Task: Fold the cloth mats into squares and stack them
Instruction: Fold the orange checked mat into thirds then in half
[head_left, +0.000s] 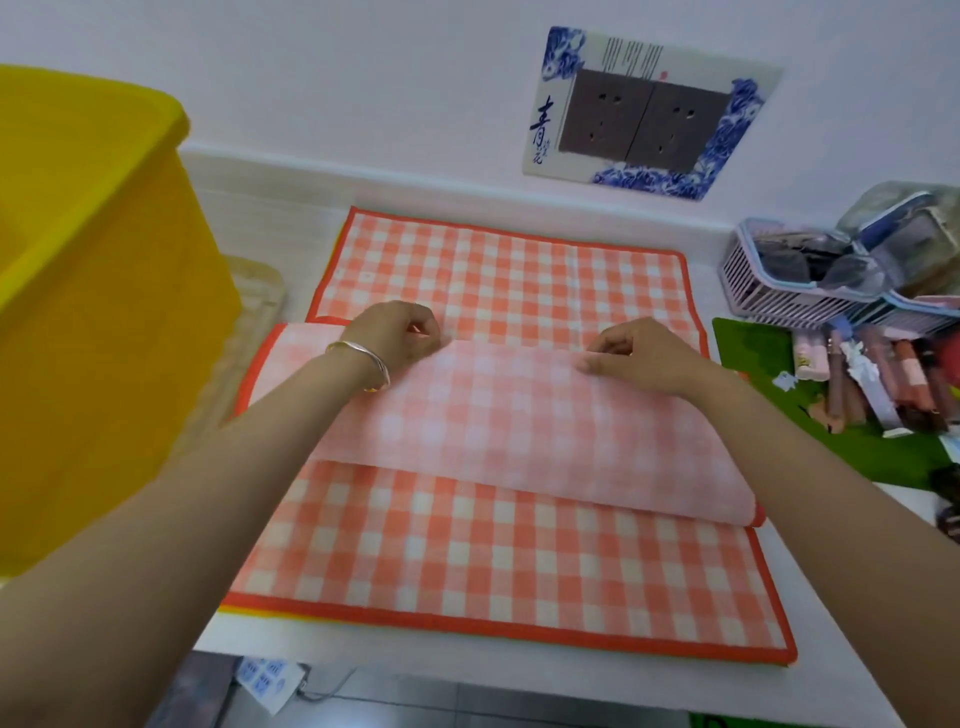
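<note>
An orange-and-white checked cloth mat (498, 551) with an orange border lies spread on the white table (519, 660). A flap of it (519, 431) is turned over, showing its pale pink underside, and runs across the middle. My left hand (400, 332), with a bracelet on the wrist, pinches the flap's far edge near the left. My right hand (639, 353) pinches the same edge towards the right. A thin yellow edge of another mat (249, 614) peeks out under the front left corner.
A big yellow plastic bin (88, 312) stands at the left. At the right sit a white slatted basket (779, 301) with clear boxes and a green mat (831, 441) holding tubes. A double wall socket (644, 124) is on the wall behind. The table's front edge is close.
</note>
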